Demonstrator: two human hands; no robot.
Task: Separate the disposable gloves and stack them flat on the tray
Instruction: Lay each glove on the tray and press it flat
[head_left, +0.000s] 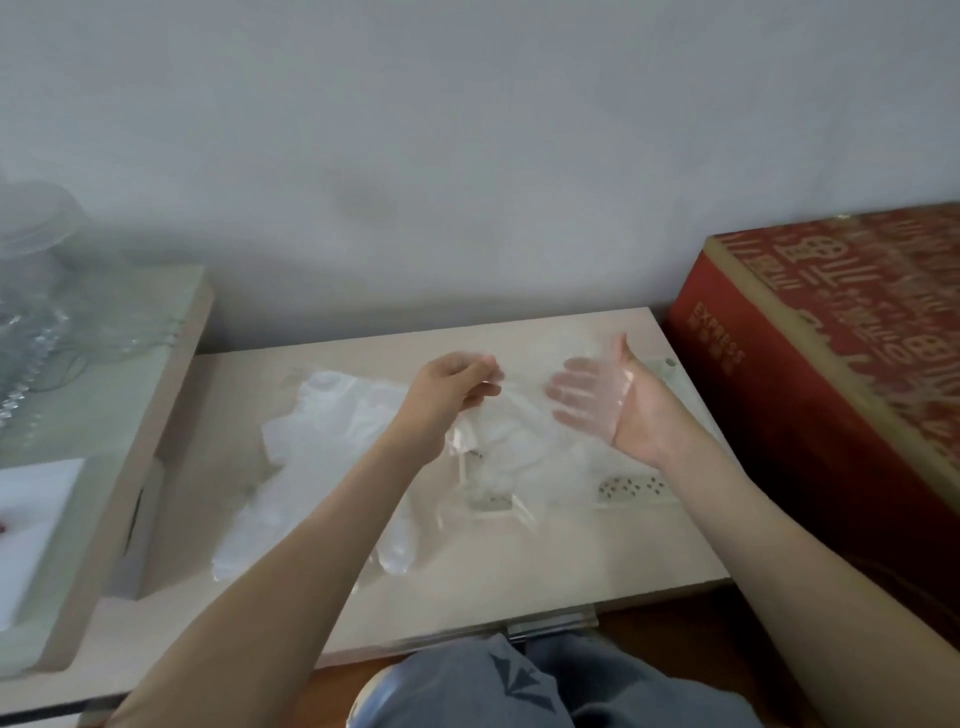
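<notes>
Left hand (457, 387) above middle of table (519, 587), grip pinching clear glove (519, 421). Right hand (621, 402) just beside it, palm up, grip wide, glove film draped over fingers. Pile of gloves (332, 415) lies toward table's left edge. Red box (831, 374) beyond right edge.

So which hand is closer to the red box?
Right. The right hand is open beside the red box; the left hand is farther left, pinching a glove.
</notes>
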